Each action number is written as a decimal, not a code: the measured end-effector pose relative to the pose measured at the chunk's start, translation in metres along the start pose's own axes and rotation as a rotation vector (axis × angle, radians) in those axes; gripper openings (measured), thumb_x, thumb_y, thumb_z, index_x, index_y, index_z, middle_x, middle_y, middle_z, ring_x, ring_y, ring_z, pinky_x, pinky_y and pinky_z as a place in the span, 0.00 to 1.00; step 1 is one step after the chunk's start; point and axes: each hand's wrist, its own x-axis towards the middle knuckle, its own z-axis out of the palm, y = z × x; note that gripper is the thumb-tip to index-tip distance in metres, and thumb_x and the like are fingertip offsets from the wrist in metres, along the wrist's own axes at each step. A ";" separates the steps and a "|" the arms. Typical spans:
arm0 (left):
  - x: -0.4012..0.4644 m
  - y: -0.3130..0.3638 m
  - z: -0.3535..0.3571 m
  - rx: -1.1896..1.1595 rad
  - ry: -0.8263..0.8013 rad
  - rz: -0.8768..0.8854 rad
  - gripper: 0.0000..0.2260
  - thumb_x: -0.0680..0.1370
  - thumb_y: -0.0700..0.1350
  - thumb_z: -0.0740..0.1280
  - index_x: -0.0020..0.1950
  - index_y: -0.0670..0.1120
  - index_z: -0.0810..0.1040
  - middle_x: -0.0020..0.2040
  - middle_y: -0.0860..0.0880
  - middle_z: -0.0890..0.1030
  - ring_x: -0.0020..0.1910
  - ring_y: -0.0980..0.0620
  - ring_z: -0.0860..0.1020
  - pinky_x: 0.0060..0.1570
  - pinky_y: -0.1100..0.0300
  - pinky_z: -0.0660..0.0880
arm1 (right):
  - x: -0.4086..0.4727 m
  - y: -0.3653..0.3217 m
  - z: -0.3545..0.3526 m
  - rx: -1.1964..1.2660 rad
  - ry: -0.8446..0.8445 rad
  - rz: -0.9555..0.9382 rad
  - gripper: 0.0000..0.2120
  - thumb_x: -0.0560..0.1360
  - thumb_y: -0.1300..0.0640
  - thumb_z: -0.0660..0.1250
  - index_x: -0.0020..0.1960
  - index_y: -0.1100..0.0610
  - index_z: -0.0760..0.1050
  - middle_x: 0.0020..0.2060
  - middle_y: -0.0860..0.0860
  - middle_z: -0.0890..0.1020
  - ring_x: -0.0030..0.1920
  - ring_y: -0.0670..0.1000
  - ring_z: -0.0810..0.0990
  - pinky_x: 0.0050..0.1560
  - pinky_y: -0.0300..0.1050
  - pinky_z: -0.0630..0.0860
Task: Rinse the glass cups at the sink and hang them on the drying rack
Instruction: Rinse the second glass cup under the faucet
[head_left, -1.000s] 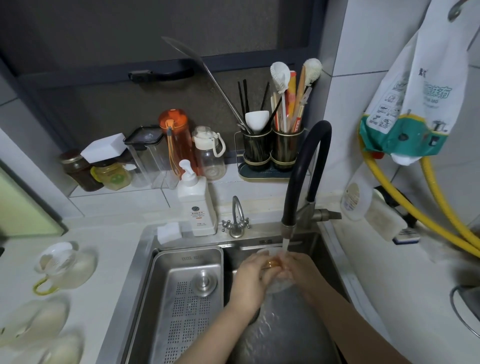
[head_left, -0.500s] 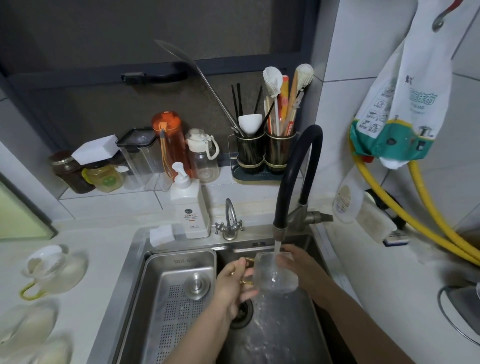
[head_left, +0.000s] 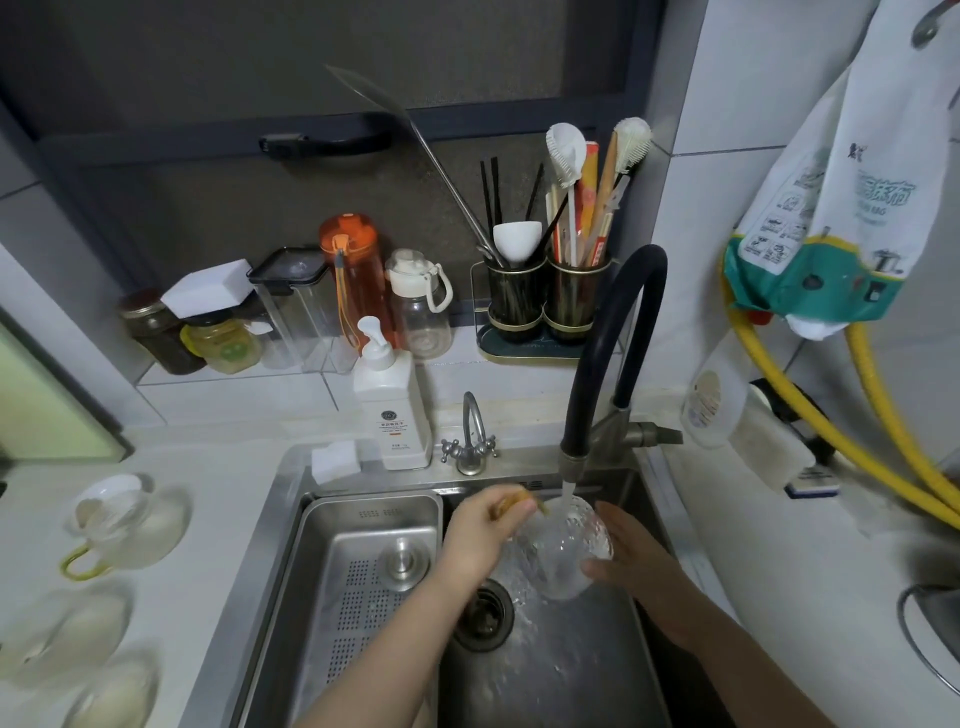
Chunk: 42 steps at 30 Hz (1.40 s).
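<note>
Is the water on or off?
On. A stream runs from the black faucet into the glass cup the left hand holds by its handle.

glass cup (head_left: 563, 551) now tilted under stream; right hand (head_left: 631, 558) flattened against it

Glass cup (head_left: 563, 551): clear, dimpled texture, amber-gold handle (head_left: 511, 506). Faucet hose (head_left: 618, 332): black; spout end grey metal. Sink (head_left: 291, 519): brushed steel; drain tray (head_left: 363, 571) steel with dotted perforation grid. Soap bottle (head_left: 392, 415): white, small dark label. Water bottle (head_left: 353, 275): orange. Gas hose (head_left: 810, 415): yellow. Hanging bag (head_left: 841, 208): white with teal band, yellow edging. Utensil holder (head_left: 545, 301): dark, gold rims. Tabletop (head_left: 218, 467): white. Cup on tabletop (head_left: 122, 525): clear, yellow-green handle.
</note>
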 end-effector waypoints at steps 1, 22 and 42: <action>0.006 0.006 0.004 0.058 0.049 0.020 0.04 0.75 0.44 0.70 0.41 0.51 0.83 0.30 0.57 0.76 0.31 0.61 0.71 0.39 0.64 0.70 | 0.000 0.000 0.003 0.106 0.030 0.037 0.36 0.64 0.51 0.77 0.67 0.51 0.63 0.63 0.47 0.74 0.58 0.46 0.76 0.51 0.39 0.77; -0.004 0.010 0.008 -0.252 0.044 -0.596 0.11 0.75 0.48 0.71 0.40 0.42 0.73 0.25 0.48 0.76 0.20 0.52 0.76 0.21 0.61 0.76 | 0.017 -0.041 0.000 0.072 0.047 0.368 0.16 0.74 0.44 0.66 0.46 0.58 0.78 0.47 0.58 0.82 0.44 0.54 0.81 0.54 0.53 0.79; -0.009 0.008 0.025 0.100 0.034 -0.133 0.08 0.74 0.38 0.71 0.38 0.47 0.74 0.35 0.50 0.79 0.36 0.53 0.78 0.39 0.59 0.75 | 0.013 -0.028 -0.052 -0.108 0.085 -0.043 0.19 0.74 0.51 0.69 0.63 0.43 0.68 0.51 0.29 0.75 0.52 0.32 0.75 0.53 0.38 0.73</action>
